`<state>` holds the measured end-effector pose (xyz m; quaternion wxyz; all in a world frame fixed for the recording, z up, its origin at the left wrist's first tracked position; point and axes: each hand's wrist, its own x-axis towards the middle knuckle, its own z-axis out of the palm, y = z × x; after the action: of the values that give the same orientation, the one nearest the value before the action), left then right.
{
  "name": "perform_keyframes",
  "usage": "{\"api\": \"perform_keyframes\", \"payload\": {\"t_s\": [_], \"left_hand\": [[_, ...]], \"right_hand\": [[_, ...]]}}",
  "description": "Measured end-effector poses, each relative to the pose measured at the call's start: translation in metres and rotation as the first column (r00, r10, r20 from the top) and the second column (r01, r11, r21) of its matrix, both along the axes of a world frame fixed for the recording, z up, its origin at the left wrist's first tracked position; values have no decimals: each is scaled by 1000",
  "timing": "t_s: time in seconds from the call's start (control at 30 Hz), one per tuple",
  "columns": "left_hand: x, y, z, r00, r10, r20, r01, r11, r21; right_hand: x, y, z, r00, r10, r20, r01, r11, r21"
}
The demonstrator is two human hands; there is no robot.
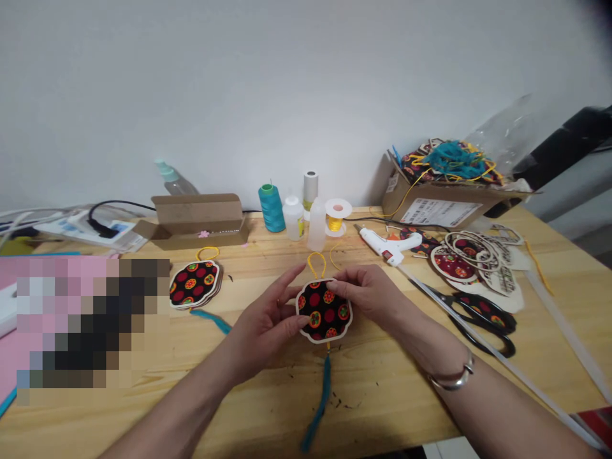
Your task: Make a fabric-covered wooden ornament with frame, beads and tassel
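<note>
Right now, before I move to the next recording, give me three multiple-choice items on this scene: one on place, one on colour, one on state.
1. Where is the white hot glue gun relative to the black-handled scissors?
A. Nearer the person
B. Held in a hand
C. Farther toward the wall

2. What colour is the hanging tassel below the scalloped black fabric ornament with red dots?
A. Teal
B. Pink
C. White

3. How do the left hand and right hand relate to that ornament?
A. Neither touches it
B. Both hold it
C. Only one touches it

1 C: the gun lies beyond the scissors.
2 A: the strand shows blue-green.
3 B: both hands' fingers grip its edges.
</note>
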<state>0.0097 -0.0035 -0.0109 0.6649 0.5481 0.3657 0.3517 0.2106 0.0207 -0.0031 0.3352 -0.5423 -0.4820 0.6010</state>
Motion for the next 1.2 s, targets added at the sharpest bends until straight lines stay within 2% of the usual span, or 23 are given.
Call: {"api": "perform_keyframes", "payload": {"t_s": [0.3, 0.73, 0.93, 1.1, 1.2], "left_hand": [[-1, -4, 6, 987, -144, -75, 139, 988, -65], [0, -7, 8, 991, -125, -52, 119, 987, -106], [-3, -4, 6, 993, -115, -36, 110, 987, -116], [-6, 1, 6, 997, -63, -50, 59, 994, -90], [-6, 2, 6, 998, -40, -53, 35, 995, -89]], "right_hand": [[-2, -4, 4, 998, 57, -2, -57, 998, -6], [-4, -7, 3, 991, 38, -131, -50, 994, -93], [3, -4, 2, 949, 145, -280, -176, 980, -89], [13, -1, 3, 952, 240, -188, -260, 961, -90], [15, 0, 4, 959, 255, -123, -266, 960, -86]]}}
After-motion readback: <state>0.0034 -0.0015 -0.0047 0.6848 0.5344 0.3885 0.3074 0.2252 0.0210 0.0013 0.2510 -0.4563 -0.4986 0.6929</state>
